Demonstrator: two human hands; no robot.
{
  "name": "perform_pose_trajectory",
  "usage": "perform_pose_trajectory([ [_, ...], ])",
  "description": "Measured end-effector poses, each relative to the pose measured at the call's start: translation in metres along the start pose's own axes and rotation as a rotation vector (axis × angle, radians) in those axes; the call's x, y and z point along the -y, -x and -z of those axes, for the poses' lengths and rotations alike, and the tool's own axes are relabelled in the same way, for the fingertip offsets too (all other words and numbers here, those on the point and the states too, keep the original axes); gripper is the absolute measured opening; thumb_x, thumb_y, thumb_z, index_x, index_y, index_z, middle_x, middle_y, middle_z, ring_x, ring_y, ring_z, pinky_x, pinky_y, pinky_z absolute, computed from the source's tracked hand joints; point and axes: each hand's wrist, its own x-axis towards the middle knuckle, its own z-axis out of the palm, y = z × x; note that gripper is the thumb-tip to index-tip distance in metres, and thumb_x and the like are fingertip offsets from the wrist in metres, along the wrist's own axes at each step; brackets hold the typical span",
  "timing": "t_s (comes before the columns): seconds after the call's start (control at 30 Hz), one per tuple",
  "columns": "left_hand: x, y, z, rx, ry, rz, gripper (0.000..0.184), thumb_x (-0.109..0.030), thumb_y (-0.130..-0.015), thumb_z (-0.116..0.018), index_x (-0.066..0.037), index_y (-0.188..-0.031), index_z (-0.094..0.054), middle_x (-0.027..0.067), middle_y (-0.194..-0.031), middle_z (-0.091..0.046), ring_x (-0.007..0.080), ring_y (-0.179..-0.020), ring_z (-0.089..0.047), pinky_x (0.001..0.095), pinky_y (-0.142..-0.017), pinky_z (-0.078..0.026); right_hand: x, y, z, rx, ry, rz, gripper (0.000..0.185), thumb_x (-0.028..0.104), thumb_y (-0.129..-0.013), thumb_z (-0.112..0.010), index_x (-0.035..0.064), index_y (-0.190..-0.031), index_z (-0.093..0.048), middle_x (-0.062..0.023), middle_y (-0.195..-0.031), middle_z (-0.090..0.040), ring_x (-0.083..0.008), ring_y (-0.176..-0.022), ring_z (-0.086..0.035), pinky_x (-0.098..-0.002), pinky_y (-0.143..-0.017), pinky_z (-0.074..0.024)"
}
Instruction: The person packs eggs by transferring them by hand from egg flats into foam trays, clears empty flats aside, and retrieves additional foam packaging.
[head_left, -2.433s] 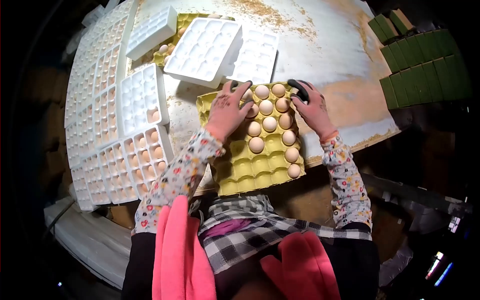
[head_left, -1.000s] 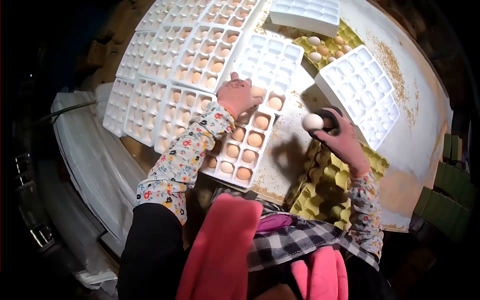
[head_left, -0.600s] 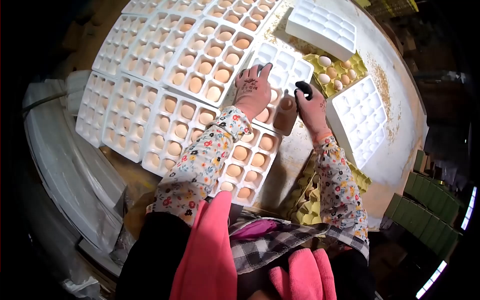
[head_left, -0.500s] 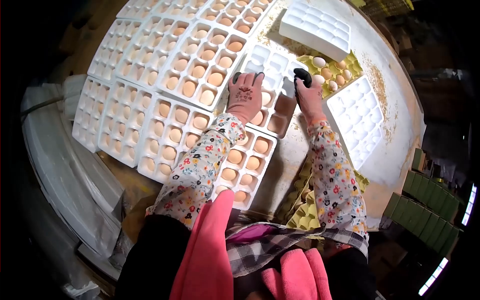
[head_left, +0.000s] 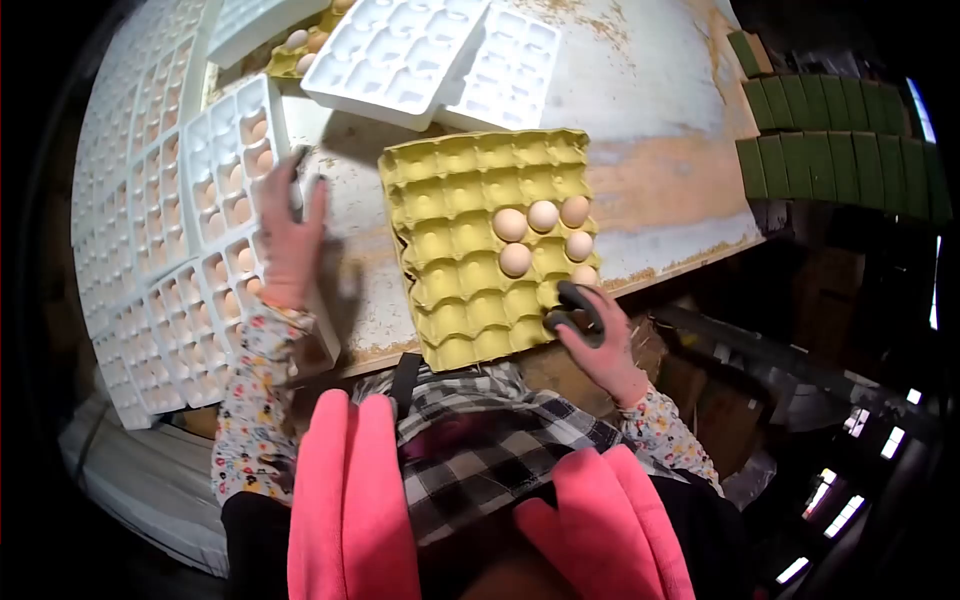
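Observation:
A yellow egg tray [head_left: 455, 270] lies by the table's near edge, with several eggs [head_left: 515, 258] in its right-hand cups. At its lower right corner is my right hand [head_left: 598, 345], in a pink glove with dark fingertips. Its fingers and thumb are curved but apart, close to an egg [head_left: 584, 275], and nothing shows between them. My left hand [head_left: 290, 240], gloved alike, hovers with fingers parted and no egg visible in them. Just left of it is a white foam tray [head_left: 222, 130], partly filled with eggs.
Further left, more foam trays [head_left: 160, 200] filled with eggs stand in rows. Foam trays without eggs [head_left: 395, 50] overlap beyond the yellow one. Another yellow tray [head_left: 285, 62] holds eggs at the back. Green boxes [head_left: 830, 165] stand off the table's right side.
My view has swung right. My hands have moved away from the foam tray and apart, the right one over to the yellow egg tray. An empty foam tray now lies overlapping another.

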Motion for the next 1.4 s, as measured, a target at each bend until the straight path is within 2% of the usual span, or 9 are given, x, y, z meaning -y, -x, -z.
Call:
perform_pose_trajectory([
  [0.3,-0.155,0.015,-0.154,0.731,-0.202,-0.341,0.051,-0.023,-0.077,-0.069,-0.011,-0.124,-0.053,0.0074,-0.104,-0.057,0.0259,-0.093,-0.058,0.0378,-0.084,-0.046,-0.115,0.022,0.034,0.159,0.543,0.451,0.051,0.018,-0.069,-0.073,0.0087,-0.115,-0.056,-0.0142,-0.117,-0.053,-0.0324,-0.109,-0.051,-0.0417,-0.091,-0.0421],
  [0.43,-0.146,0.013,-0.112,0.43,0.993,0.701,0.029,-0.014,-0.083,-0.063,0.0,-0.108,-0.062,0.0055,-0.097,-0.06,0.0147,-0.089,-0.059,0.0261,-0.082,-0.048,-0.108,0.006,0.06,0.077,-0.418,0.067,0.036,0.012,-0.075,-0.067,0.0048,-0.109,-0.058,-0.0129,-0.102,-0.057,-0.0232,-0.092,-0.059,-0.0327,-0.079,-0.0494],
  [0.5,-0.128,0.012,-0.103,0.498,0.712,0.565,0.032,-0.022,-0.084,-0.062,0.0,-0.107,-0.061,0.0055,-0.097,-0.06,0.0146,-0.086,-0.058,0.0254,-0.077,-0.049,-0.108,-0.005,0.074,0.062,-0.939,-0.229,0.035,0.015,-0.076,-0.067,0.0036,-0.108,-0.059,-0.0113,-0.095,-0.058,-0.018,-0.088,-0.059,-0.0304,-0.078,-0.0493],
  [0.63,-0.174,0.026,-0.119,0.736,-0.674,-0.022,0.035,-0.034,-0.082,-0.064,-0.006,-0.103,-0.065,0.0139,-0.102,-0.058,0.0285,-0.091,-0.063,0.038,-0.082,-0.05,-0.105,-0.03,0.056,0.128,-0.093,0.228,0.037,0.015,-0.076,-0.064,0.0051,-0.111,-0.057,-0.0171,-0.102,-0.059,-0.0253,-0.089,-0.061,-0.0326,-0.079,-0.0504],
  [0.77,-0.165,0.018,-0.116,0.816,-0.416,0.059,0.039,-0.036,-0.081,-0.064,-0.009,-0.11,-0.066,0.0163,-0.107,-0.055,0.0303,-0.096,-0.06,0.0388,-0.087,-0.048,-0.107,-0.037,0.031,0.07,0.525,0.445,0.051,0.017,-0.07,-0.07,0.0063,-0.117,-0.053,-0.0174,-0.112,-0.051,-0.0348,-0.098,-0.057,-0.0409,-0.08,-0.0497],
  [0.93,-0.142,0.033,-0.079,0.621,1.05,0.761,0.046,-0.017,-0.081,-0.06,-0.005,-0.125,-0.051,0.0101,-0.099,-0.059,0.0187,-0.079,-0.062,0.0279,-0.072,-0.053,-0.115,-0.049,0.072,0.197,-0.722,-0.139,0.044,0.013,-0.073,-0.07,0.005,-0.114,-0.056,-0.0179,-0.102,-0.057,-0.029,-0.086,-0.061,-0.0352,-0.079,-0.0506],
  [1.0,-0.151,0.028,-0.083,0.763,0.456,0.411,0.045,-0.025,-0.083,-0.06,-0.005,-0.123,-0.054,0.0146,-0.106,-0.057,0.0235,-0.092,-0.06,0.0352,-0.076,-0.052,-0.109,-0.055,0.072,0.179,-0.794,-0.142,0.045,0.014,-0.072,-0.07,0.0072,-0.115,-0.056,-0.0186,-0.108,-0.057,-0.0291,-0.085,-0.061,-0.036,-0.079,-0.0509],
  [1.1,-0.191,0.033,-0.115,1.009,-0.895,-0.307,0.048,-0.04,-0.08,-0.066,-0.007,-0.113,-0.059,0.0168,-0.117,-0.049,0.0297,-0.1,-0.055,0.0383,-0.081,-0.05,-0.077,-0.071,0.066,0.013,0.443,0.487,0.048,0.013,-0.073,-0.067,0.0162,-0.12,-0.056,-0.0213,-0.13,-0.045,-0.033,-0.097,-0.055,-0.0423,-0.079,-0.0489],
  [1.4,-0.095,0.021,0.001,0.578,-0.098,0.194,0.058,-0.048,-0.068,-0.075,-0.013,-0.112,-0.062,0.0212,-0.13,-0.043,0.0384,-0.113,-0.053,0.0409,-0.096,-0.043,-0.046,-0.081,0.05,0.073,0.646,0.217,0.045,0.012,-0.063,-0.075,0.0074,-0.105,-0.06,-0.0161,-0.119,-0.051,-0.0336,-0.096,-0.053,-0.0411,-0.079,-0.0475],
])
